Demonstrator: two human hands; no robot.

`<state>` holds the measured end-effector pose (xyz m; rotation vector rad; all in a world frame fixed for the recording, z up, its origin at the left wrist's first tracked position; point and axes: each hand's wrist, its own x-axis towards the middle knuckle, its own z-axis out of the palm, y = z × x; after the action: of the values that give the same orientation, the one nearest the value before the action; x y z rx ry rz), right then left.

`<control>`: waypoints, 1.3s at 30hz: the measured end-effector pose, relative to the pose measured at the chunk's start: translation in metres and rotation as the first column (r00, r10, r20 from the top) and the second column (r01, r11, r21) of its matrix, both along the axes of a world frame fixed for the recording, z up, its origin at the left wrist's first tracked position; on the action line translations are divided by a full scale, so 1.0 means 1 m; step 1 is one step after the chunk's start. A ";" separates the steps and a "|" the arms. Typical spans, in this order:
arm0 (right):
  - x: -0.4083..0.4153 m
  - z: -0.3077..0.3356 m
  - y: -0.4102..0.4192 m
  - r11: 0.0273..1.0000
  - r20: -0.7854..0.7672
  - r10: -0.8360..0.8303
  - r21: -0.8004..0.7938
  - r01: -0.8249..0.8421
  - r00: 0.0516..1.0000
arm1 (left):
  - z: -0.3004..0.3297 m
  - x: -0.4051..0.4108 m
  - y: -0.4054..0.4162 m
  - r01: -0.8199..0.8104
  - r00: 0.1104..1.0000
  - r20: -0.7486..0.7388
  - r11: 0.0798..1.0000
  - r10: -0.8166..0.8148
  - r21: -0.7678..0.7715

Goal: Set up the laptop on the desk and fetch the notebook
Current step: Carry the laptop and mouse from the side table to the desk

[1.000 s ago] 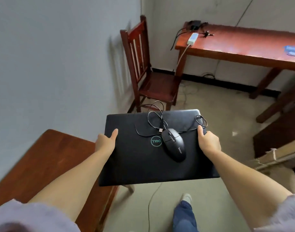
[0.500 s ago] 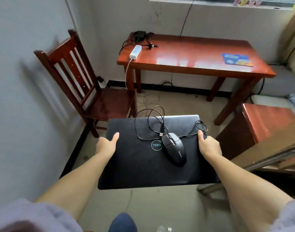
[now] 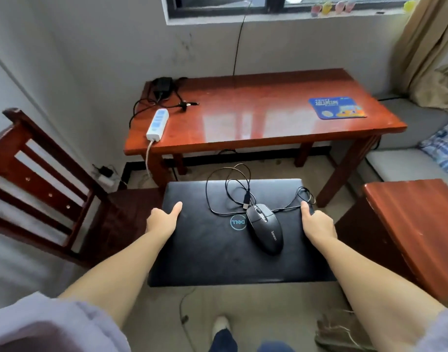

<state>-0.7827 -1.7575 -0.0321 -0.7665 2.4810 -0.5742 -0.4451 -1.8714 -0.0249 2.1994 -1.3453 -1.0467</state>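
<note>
a closed black laptop (image 3: 218,250) sits level in the middle of the frame, carried above the floor in front of the bench (image 3: 263,123). the left hand (image 3: 162,221) grips its left edge and the right hand (image 3: 318,222) its right edge; each thumb lies flat on the lid, and the fingers curl under the edges out of sight. a black mouse (image 3: 264,228) rests on the lid right of the round logo, its cord (image 3: 228,189) looped loosely toward the far edge and running under the right thumb. the bench stands at upper centre below the window. on its left end lie a white power strip (image 3: 157,124) and a black charger (image 3: 162,83) with tangled leads; near its right end lies a blue pad (image 3: 336,107). a wooden chair (image 3: 47,184) stands at the left, and another wooden top (image 3: 415,224) shows at the right edge.
</note>
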 end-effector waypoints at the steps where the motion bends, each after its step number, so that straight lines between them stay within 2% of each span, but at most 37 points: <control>1: -0.007 0.004 -0.016 1.000 -0.006 -0.016 -0.004 0.016 1.000 | 0.005 -0.009 -0.022 0.019 1.000 0.004 1.000 -0.019 -0.001; 10: -0.107 0.007 -0.161 0.998 -0.081 -0.062 0.009 0.062 0.995 | 0.003 -0.117 -0.182 0.107 0.994 -0.004 0.994 -0.107 -0.004; 19: -0.228 0.011 -0.327 0.999 -0.089 0.042 0.033 -0.039 0.995 | -0.003 -0.229 -0.325 0.040 0.999 -0.018 0.999 -0.040 0.027; 31: -0.300 -0.014 -0.518 0.992 -0.074 0.091 0.093 -0.084 0.993 | -0.038 -0.295 -0.509 0.021 1.000 0.014 0.993 -0.022 0.119; 39: -0.325 -0.035 -0.604 0.976 -0.069 0.124 0.187 -0.109 0.990 | -0.054 -0.316 -0.587 0.016 0.997 0.078 0.983 -0.030 0.182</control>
<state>-1.1078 -2.3611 -0.0674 -0.8704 2.4987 -0.2738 -0.7606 -2.4579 -0.0786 2.3858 -1.3603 -1.1412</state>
